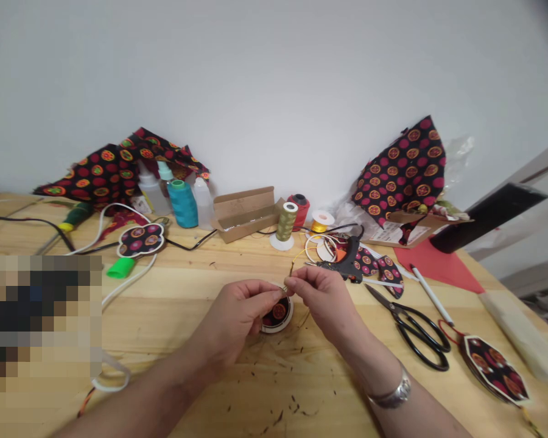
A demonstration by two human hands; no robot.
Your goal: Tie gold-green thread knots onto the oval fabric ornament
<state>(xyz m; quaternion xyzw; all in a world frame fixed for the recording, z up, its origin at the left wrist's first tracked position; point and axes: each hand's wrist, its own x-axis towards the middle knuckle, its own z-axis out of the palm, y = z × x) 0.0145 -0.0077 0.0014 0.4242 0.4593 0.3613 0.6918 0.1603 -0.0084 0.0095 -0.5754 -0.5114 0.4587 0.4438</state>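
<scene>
My left hand [240, 313] is closed in a pinch, thumb and forefinger meeting on something small whose kind I cannot make out. Facing it, my right hand [326, 301] pinches a thin cord [293, 265], dark near the fingertips and yellow farther up. Both sets of fingertips nearly touch. Below them is a round patterned fabric piece [277, 315] with a pale rim, partly covered by my left hand. Whether my left fingers also grip its edge is hidden. Black-handled scissors [404, 325] lie to the right of my right hand.
Behind my hands stand an open cardboard box [246, 216], a green thread spool [287, 222], a teal thread cone [182, 204] and a black glue gun [347, 261]. At right lies an octagonal fabric piece [495, 368]; at left, a flower-shaped one [140, 239]. Dark scraps [296, 407] litter the front.
</scene>
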